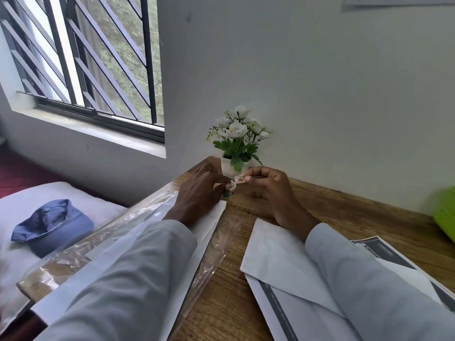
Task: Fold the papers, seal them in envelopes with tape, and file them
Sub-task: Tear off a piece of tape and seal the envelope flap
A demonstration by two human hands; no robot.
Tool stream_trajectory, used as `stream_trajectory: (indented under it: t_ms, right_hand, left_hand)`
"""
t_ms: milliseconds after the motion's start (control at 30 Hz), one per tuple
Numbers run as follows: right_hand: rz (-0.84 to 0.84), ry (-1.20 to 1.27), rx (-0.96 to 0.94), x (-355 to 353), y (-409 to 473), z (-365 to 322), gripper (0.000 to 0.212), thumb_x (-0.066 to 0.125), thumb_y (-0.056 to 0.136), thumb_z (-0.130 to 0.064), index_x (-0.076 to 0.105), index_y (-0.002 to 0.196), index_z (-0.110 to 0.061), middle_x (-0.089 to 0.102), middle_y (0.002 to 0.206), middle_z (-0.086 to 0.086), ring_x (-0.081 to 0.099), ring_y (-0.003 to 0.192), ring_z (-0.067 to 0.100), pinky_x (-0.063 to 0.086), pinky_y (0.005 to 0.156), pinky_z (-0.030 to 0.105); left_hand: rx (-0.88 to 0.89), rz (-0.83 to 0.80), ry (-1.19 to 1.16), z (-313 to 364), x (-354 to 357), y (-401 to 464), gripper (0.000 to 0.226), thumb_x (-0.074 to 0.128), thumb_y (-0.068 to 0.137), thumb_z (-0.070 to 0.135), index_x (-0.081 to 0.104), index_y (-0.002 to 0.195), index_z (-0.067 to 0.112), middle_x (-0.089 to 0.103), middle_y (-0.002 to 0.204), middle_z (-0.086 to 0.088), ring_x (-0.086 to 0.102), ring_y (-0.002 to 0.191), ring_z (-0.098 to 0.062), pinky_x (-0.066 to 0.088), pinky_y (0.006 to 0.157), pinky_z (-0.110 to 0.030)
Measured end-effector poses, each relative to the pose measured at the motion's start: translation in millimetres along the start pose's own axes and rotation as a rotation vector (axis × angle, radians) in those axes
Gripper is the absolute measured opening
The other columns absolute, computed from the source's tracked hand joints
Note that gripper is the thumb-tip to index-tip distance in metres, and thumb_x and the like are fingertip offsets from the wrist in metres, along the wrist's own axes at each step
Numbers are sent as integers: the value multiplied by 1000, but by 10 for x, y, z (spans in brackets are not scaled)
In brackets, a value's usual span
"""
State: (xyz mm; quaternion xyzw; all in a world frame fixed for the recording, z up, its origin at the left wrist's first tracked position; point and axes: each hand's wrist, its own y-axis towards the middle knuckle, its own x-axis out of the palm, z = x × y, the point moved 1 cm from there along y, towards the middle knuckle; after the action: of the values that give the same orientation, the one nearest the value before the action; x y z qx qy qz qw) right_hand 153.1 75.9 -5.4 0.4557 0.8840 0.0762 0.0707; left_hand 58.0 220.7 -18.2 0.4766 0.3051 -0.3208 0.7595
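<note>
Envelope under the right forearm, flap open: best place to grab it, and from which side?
Take the envelope by its open flap's far left corner, coming from the left over the bare table. That corner lies flat, exposed and pointed; the right sleeve covers the middle, and printed paper lies along the right.

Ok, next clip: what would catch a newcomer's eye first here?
Both hands meet mid-desk: the left hand grips a small patterned tape roll while the right hand pinches its pulled end. Just behind stands a white-flowered potted plant; a white open-flapped envelope lies under the right forearm.
</note>
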Motion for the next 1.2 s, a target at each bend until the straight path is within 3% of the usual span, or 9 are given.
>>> stream_trajectory:
  t_ms: [133,300,367,467,667,800,900,1000,1200]
  right_hand:
    - [-26,136,168,-184,-188,-254,21,59,86,4,74,96,-6,72,109,14,67,104,31,58,87,44]
    - [-74,205,187,-573,-670,-523,26,54,87,5,74,95,-9,72,90,10,67,87,19,55,87,45]
    - [-61,216,193,-763,-905,-602,25,56,86,4,75,94,-12,73,92,8,67,88,18,56,87,44]
    - [-25,192,187,-1033,-1231,-667,22,61,83,0,75,93,-15,74,97,7,67,89,17,56,81,40]
    - [93,108,170,-1555,-1718,-763,29,72,68,-18,72,97,-13,75,98,10,68,80,15,54,84,42]
    - [246,98,185,-1874,-1915,-770,33,77,66,-21,72,97,-10,69,94,13,63,68,13,54,67,32]
    - [341,78,225,-2026,-2009,-715,32,79,65,-19,72,94,-8,69,88,14,60,63,14,55,58,28]
    - [413,49,268,-2087,-2064,-580,14,74,79,-8,72,92,-4,66,81,15,58,59,15,55,53,27]
    - [500,7,342,-2143,-2069,-353,13,73,83,-6,71,95,-2,66,70,8,58,53,12,58,53,28]
  left_hand:
    - [29,24,-24,42,-22,4,22,60,93,28,71,112,30,59,110,-2,46,92,-13,30,61,-11]
    - [96,33,-15,171,-98,-9,22,66,89,25,72,110,23,61,113,-5,52,95,-17,38,66,-22]
    - [120,29,-39,283,-136,-30,23,67,88,29,72,110,22,63,115,-4,57,100,-20,44,71,-26]
    - [194,-17,-41,491,-163,-53,22,66,89,31,73,106,19,65,110,-1,58,92,-19,45,66,-28]
    - [435,-233,-2,1050,-208,-112,16,66,89,30,73,102,24,69,105,7,54,75,-3,31,54,-7]
    - [548,-345,-59,1531,-160,-161,13,65,87,33,71,99,32,70,102,15,62,81,0,52,67,-21]
    - [603,-405,-71,1904,-20,-293,16,63,88,40,70,101,33,68,103,18,61,86,-1,50,70,-23]
    - [615,-476,-121,2184,211,-455,29,61,87,50,66,111,35,62,110,19,58,92,-2,47,72,-22]
    - [522,-452,-268,2330,673,-636,44,63,81,59,56,120,38,52,122,20,49,108,-2,41,84,-22]
